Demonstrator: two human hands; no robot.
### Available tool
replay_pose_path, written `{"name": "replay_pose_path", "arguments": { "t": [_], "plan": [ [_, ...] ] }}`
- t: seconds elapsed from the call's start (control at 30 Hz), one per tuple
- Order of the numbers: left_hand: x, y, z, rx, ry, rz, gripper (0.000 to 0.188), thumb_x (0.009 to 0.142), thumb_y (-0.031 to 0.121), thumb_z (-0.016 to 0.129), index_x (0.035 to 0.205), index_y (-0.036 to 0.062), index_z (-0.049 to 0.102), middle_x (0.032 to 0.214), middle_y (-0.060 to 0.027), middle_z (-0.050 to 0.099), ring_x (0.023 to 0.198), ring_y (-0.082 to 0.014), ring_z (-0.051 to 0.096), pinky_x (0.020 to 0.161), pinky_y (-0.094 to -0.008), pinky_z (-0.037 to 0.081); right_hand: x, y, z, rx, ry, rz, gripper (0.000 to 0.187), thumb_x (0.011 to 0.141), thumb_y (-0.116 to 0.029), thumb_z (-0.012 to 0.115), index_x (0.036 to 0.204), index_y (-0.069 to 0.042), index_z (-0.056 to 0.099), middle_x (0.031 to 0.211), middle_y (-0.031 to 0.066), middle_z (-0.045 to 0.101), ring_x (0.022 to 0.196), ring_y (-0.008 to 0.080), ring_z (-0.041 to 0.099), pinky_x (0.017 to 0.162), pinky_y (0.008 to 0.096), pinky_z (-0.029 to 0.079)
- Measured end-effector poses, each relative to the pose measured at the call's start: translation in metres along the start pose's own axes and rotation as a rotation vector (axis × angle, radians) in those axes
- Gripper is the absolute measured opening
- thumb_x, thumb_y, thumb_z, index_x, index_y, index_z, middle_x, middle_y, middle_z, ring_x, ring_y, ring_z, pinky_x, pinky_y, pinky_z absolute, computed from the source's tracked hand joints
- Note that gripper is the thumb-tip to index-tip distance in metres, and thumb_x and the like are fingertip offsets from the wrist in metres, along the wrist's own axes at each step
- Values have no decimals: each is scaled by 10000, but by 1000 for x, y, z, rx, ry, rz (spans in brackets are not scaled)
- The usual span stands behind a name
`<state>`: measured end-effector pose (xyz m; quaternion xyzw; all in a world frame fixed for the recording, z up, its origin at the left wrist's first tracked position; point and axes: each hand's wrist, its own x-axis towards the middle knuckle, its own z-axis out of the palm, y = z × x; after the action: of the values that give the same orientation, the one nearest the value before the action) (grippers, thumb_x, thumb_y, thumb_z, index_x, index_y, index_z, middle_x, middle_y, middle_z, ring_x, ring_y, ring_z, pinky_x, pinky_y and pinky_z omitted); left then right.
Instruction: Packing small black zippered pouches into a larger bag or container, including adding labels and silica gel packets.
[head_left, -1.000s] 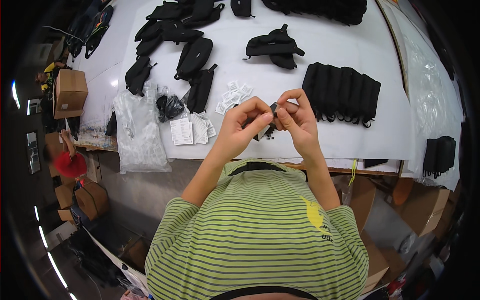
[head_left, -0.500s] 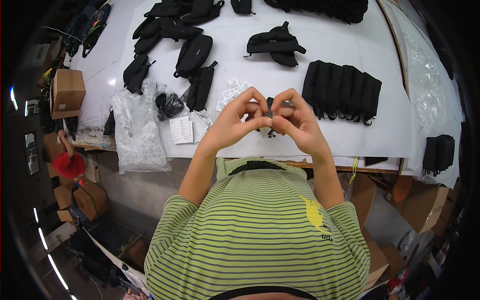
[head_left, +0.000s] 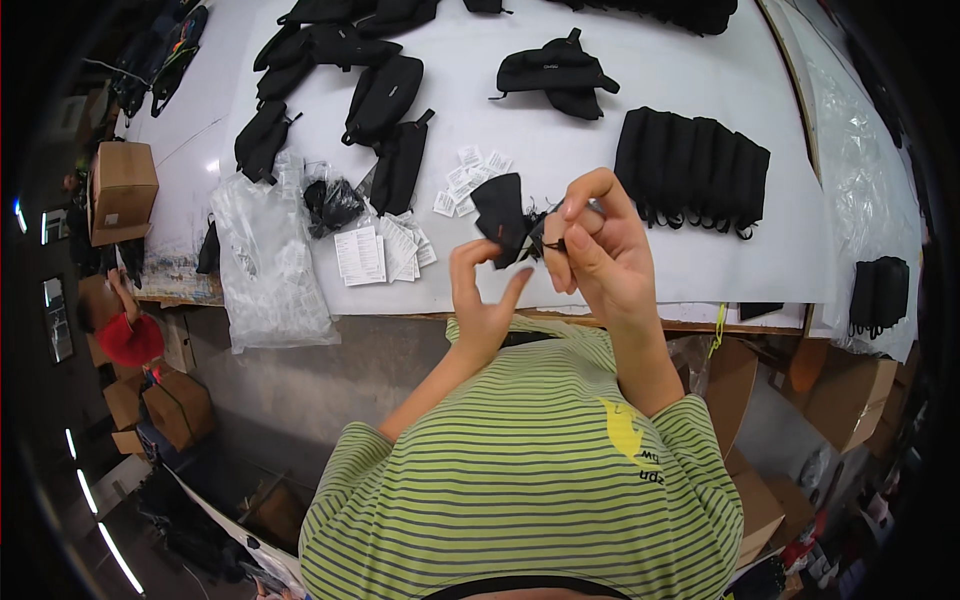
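My left hand [head_left: 484, 305] is open beside a small black pouch [head_left: 503, 212]. Its thumb and index finger stand apart, and the index fingertip is close to the pouch's lower edge; I cannot tell if they touch. My right hand [head_left: 612, 250] is raised to the right of the pouch, with its fingers closed in a pinch. A small dark piece shows at the fingertips, too small to name. White printed labels [head_left: 470, 181] lie spread just behind the pouch. More white label sheets [head_left: 356, 257] lie left of my left hand.
Black pouches [head_left: 385, 97] lie loose at the far left, with another group [head_left: 553, 78] at the back. A row of black pouches [head_left: 690, 165] lies on the right. A clear plastic bag [head_left: 272, 265] overhangs the front edge. Cardboard boxes [head_left: 850, 400] stand below right. A person in red [head_left: 130, 338] is far left.
My hands have parted: the left moved down and opened, while the right stays raised and pinched. The black pouch between them now shows more fully.
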<state>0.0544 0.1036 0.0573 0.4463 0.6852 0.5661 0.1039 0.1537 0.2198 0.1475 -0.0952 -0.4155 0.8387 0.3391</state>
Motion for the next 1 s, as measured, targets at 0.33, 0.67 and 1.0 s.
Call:
{"name": "replay_pose_path", "arguments": {
  "t": [0.33, 0.67, 1.0],
  "plan": [
    [33, -37, 3, -280, -155, -207, 69, 839, 27, 575, 885, 5, 621, 844, -76, 644, 862, -196, 598, 783, -294, 445, -29, -33, -9, -255, 96, 71, 119, 848, -18, 502, 955, -28, 451, 627, 0, 481, 471, 44, 391, 447, 180, 281],
    [9, -12, 26, -226, -794, 87, 394, 764, 152, 685, 1129, 69, 564, 1167, -76, 527, 977, -204, 549, 907, -318, 413, -53, -38, -10, -251, 162, 145, 152, 844, -41, 512, 970, -30, 429, 571, 14, 474, 435, 61, 428, 422, 181, 298],
    [-12, -13, 31, -735, -1224, -468, 368, 720, 120, 733, 1031, 21, 561, 977, -49, 578, 963, -145, 513, 911, -289, 381, -55, -17, -7, 524, 98, -121, 120, 865, -26, 429, 936, -95, 362, 490, 7, 417, 397, 77, 329, 378, 200, 294]
  ]
}}
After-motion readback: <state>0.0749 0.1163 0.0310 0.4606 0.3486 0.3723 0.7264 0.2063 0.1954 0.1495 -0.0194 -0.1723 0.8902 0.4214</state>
